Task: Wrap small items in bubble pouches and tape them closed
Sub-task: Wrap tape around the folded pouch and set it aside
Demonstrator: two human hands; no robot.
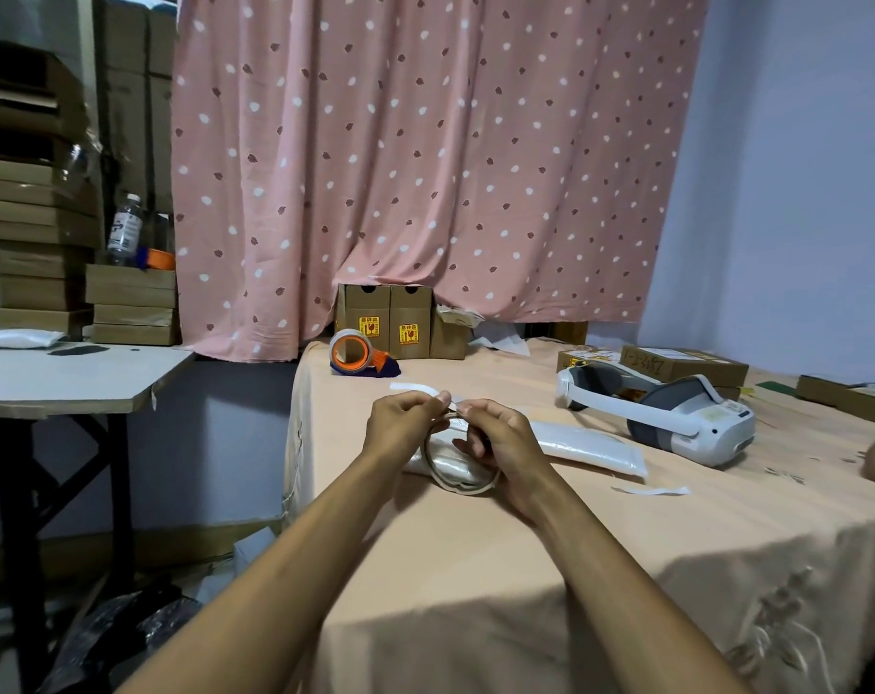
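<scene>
1. Tape roll (463,487), worn down to a thin ring, is held upright between both hands, just above a bubble pouch (448,463) lying on the cloth-covered bench (550,543).
2. The left hand (405,423) is closed at the top of the ring, its fingertips pinched together on what appears to be the loose tape end. Whether that end has been lifted free cannot be told.
3. The right hand (505,438) is curled round the ring's upper right side, with the rim pinched between thumb and fingers.
4. The pouch is partly hidden by the hands. A second pouch (590,445) lies flat just to its right.
5. The roll is judged very light, and its thin core is likely to flex. It should be steadied at the rim rather than squeezed across, and the sticky end is best picked up at one corner.
6. The pouch is judged soft, light and slick, so it may slide on the cloth. It would best be pressed flat near its folded mouth while tape is laid across.
</scene>
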